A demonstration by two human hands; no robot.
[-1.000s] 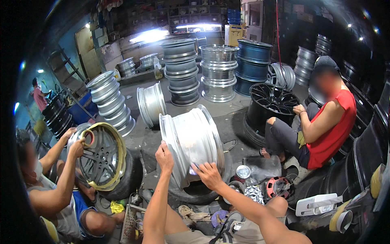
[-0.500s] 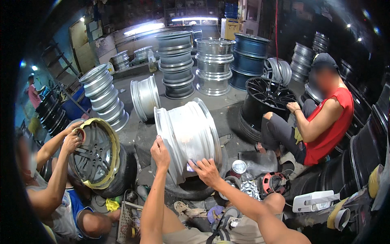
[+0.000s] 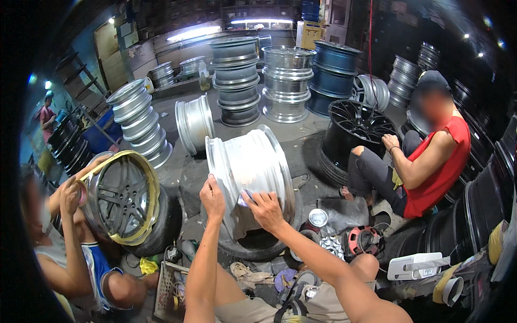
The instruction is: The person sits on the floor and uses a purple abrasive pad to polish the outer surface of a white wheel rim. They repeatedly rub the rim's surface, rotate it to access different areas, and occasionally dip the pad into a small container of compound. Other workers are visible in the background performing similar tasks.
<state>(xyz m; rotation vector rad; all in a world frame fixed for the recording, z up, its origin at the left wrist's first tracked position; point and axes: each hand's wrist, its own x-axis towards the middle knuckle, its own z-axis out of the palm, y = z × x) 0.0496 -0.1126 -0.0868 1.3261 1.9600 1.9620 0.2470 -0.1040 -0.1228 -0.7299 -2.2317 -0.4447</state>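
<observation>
A silver wheel rim (image 3: 250, 161) stands on its edge before me, resting on a black tire (image 3: 237, 252). Fingers of my left hand (image 3: 213, 199) are closed round the rim's left lip. My right hand (image 3: 264, 209) presses a small purplish-white pad (image 3: 245, 198) to the barrel's near side; its material is too small to make out. Below the wheel lie crumpled rags (image 3: 249, 273) and a purple round disc (image 3: 285, 279).
At left a co-worker's hands hold tape at a dark wheel (image 3: 126, 199) edged with yellow masking. Another person in red sits at right by a black wheel (image 3: 358, 129). Stacked rims (image 3: 234, 81) stand behind. A lidded can (image 3: 318, 217) and a red power tool (image 3: 363, 240) lie at right.
My right hand has slid the pad up and left along the barrel. My left hand stays on the lip. The left co-worker's hands have drawn the tape roll away leftward.
</observation>
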